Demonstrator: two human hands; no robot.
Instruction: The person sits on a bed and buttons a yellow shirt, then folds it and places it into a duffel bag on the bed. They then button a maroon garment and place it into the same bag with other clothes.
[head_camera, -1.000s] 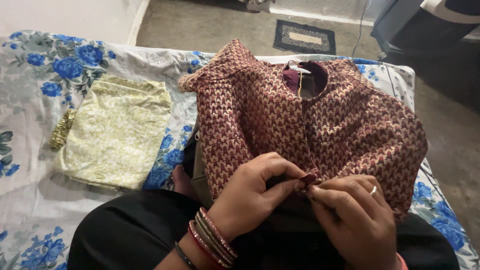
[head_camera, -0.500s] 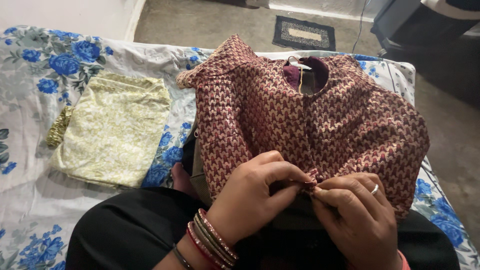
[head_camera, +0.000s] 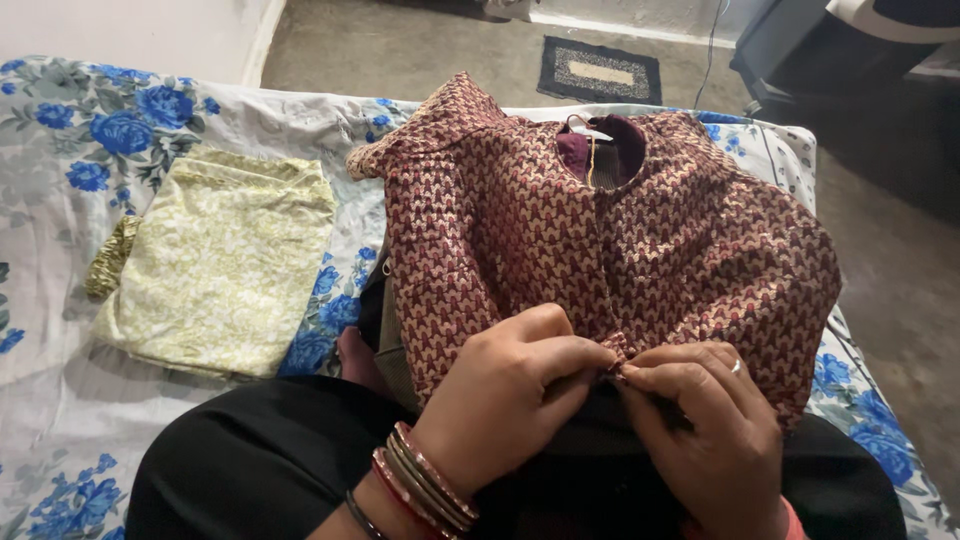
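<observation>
A: Where's the maroon brocade blouse lying?

B: Spread over the person's lap in the centre of the frame, neckline toward the top, hem toward the bottom, on the blue-flowered bedsheet.

A: And the hands?

B: The left hand and right hand meet at the lower centre, fingertips narrowed to a pinch on the two front edges at the hem.

A: How would the cloth handle?

B: I'd judge it light and soft, slightly stiff from the weave, likely to crumple; best held right at the opening's edge, where both hands are.

A: Anything else?

B: A folded pale green printed garment at left, bangles on the left wrist
</observation>
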